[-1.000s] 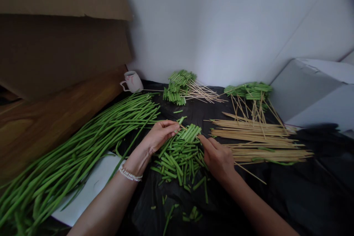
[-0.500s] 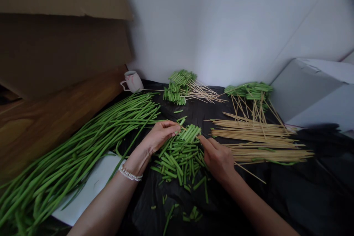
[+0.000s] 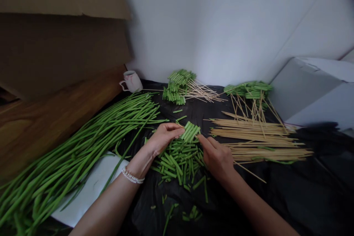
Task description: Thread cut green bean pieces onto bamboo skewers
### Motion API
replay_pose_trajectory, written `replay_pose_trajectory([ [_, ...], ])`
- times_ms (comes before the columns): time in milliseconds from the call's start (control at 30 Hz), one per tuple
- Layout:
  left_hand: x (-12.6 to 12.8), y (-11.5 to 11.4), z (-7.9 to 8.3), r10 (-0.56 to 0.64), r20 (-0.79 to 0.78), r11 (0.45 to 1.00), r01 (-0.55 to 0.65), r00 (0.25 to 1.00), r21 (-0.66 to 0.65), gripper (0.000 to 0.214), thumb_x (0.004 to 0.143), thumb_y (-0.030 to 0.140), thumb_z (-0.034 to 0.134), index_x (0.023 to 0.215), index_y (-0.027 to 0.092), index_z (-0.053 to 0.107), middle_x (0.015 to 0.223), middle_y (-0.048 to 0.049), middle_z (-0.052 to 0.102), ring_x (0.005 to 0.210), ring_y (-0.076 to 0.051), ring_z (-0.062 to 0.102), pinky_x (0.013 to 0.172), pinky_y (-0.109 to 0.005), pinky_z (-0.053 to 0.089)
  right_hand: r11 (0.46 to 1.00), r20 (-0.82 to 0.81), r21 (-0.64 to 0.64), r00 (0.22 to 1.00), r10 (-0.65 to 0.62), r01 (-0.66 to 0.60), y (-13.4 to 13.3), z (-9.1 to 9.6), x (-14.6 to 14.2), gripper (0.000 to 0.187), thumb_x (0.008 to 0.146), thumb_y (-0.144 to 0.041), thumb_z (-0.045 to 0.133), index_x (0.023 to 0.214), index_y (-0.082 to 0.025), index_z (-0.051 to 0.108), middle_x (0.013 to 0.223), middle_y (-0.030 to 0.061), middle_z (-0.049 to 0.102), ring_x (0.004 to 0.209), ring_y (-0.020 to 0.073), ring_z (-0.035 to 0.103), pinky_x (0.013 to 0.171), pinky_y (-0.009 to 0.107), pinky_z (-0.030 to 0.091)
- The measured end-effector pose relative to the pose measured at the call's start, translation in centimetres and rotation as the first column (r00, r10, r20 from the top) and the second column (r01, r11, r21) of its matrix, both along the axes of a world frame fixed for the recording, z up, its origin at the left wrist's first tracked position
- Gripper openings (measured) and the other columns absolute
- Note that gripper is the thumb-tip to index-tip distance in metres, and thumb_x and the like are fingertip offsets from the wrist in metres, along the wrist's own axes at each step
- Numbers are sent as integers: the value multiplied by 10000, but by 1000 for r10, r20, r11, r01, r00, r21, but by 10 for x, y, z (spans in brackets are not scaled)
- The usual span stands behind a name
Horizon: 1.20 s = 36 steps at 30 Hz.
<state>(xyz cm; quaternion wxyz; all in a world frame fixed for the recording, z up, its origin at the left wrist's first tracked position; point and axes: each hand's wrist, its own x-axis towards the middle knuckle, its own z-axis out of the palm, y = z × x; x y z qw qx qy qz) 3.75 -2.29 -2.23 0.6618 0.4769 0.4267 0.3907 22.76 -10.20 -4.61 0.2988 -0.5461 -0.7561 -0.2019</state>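
Observation:
A bamboo skewer, mostly hidden by my fingers, carries a row of short green stem pieces [image 3: 190, 132] that look like cut garlic scapes. My right hand [image 3: 218, 155] is closed around the skewer at the row's right side. At the left end, my left hand [image 3: 165, 137] pinches with thumb and forefinger against the outermost stem piece and the skewer's tip. Directly beneath both hands is a heap of loose cut pieces [image 3: 173, 164]. Long uncut stems [image 3: 91, 147] spread out to the left of my left arm, partly over a white board [image 3: 85, 197].
Bare bamboo skewers [image 3: 265, 153] lie in rows on the right. Filled skewers [image 3: 175, 86] are stacked at the back, with another stack [image 3: 249, 90] farther right. A mug [image 3: 132, 82] stands by the wall. Black plastic sheeting [image 3: 149, 214] covers the surface. Boxes flank both sides.
My left hand has moved slightly right, up against the row. The stem piece that stuck out from its fingertips now sits with the others at the row's left end. My right hand stays nearly still.

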Motion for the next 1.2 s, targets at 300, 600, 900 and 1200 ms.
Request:
replay_pose_trajectory([
  [300, 9, -13, 12, 15, -424, 872, 196, 905, 449, 209, 699, 355, 751, 686, 170, 655, 688, -16, 631, 665, -148, 546, 655, -267, 395, 995, -74, -4, 992, -100, 100, 8, -1, 18, 310, 898, -149, 455, 1119, -206, 664, 756, 3, 666, 608, 88, 566, 547, 223, 339],
  [600, 10, -28, 13, -14, -833, 572, 688, 553, 447, 248, 653, 427, 777, 749, 212, 701, 798, -26, 613, 888, -235, 529, 792, -332, 352, 993, -119, -49, 987, -110, 105, 9, 0, 18, 290, 920, -180, 455, 1118, -216, 664, 785, 18, 684, 671, 104, 610, 585, 198, 372],
  [900, 5, -16, 9, -92, -605, 765, 445, 791, 465, 95, 809, 282, 636, 817, 201, 686, 805, -18, 680, 779, -174, 593, 749, -286, 412, 996, -168, -3, 982, -85, 86, 8, 4, 18, 290, 920, -169, 461, 1127, -212, 659, 778, 15, 687, 669, 97, 612, 615, 193, 394],
  [1200, -12, 10, 10, 145, 141, 989, -143, 979, -22, 303, 642, 259, 819, 904, 133, 735, 873, -67, 730, 770, -125, 641, 738, -231, 482, 1000, -138, 10, 990, 2, 0, 4, 3, 11, 308, 885, -131, 467, 1102, -208, 670, 750, 7, 662, 641, 87, 593, 613, 196, 391],
])
